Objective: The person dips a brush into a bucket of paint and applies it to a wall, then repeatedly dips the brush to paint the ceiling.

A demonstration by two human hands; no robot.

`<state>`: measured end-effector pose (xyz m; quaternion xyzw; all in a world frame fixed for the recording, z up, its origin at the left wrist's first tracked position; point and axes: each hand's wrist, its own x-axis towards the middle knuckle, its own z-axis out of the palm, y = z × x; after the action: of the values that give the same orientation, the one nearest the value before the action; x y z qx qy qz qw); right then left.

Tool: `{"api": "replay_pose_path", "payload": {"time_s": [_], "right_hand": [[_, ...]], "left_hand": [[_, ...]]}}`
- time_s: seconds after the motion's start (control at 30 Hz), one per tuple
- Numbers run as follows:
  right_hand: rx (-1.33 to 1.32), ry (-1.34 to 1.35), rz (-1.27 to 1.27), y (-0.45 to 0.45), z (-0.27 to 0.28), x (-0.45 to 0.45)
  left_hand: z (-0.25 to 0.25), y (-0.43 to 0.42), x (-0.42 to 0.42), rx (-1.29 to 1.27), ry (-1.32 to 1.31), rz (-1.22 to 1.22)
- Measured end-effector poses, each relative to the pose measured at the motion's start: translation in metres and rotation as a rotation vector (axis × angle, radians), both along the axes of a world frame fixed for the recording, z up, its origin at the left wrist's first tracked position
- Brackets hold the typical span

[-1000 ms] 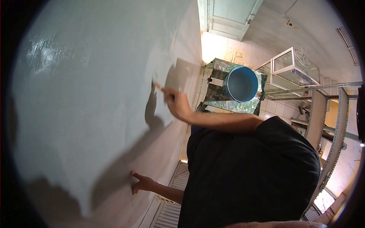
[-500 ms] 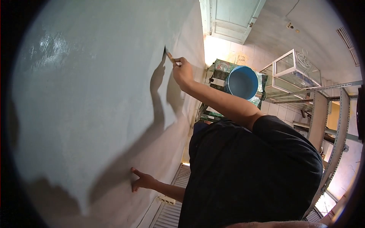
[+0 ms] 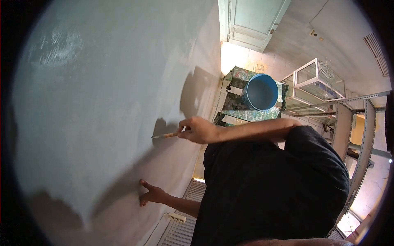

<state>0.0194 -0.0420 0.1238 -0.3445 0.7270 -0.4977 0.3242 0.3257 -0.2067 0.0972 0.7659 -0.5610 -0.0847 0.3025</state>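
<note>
My right hand is closed round the handle of a paintbrush, thumb and fingers pinching it. The brush points left, its bristle tip at the surface of the pale wall; whether it touches cannot be told. Lower down, my left hand rests against the wall, empty, with thumb and fingers spread. A blue bucket with greyish contents stands to the right of the brush, on a paint-spattered stand. Wet-looking shine marks the wall at upper left.
Behind the bucket are glass cases with white frames and a coiled cable. Metal shelving rises at the right. A pale door stands at the top. Near my left forearm lies a power strip above a slatted surface.
My right hand has swept the paintbrush down along the wall and slightly left, and the brush has turned from upright to nearly level. My left hand stays almost in place.
</note>
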Motion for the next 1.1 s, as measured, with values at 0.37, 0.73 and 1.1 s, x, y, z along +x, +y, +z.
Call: {"api": "replay_pose_path", "payload": {"time_s": [0.37,0.73,1.1], "right_hand": [[0.108,0.227,-0.019,-0.015,0.006,-0.189],[0.108,0.156,-0.640,0.013,-0.023,-0.305],[-0.018,0.023,-0.600,-0.040,-0.005,-0.130]], "left_hand": [[0.003,0.002,-0.001,0.004,0.043,-0.038],[0.005,0.000,-0.003,-0.001,-0.022,-0.030],[0.004,-0.001,-0.003,0.043,-0.020,0.012]]}}
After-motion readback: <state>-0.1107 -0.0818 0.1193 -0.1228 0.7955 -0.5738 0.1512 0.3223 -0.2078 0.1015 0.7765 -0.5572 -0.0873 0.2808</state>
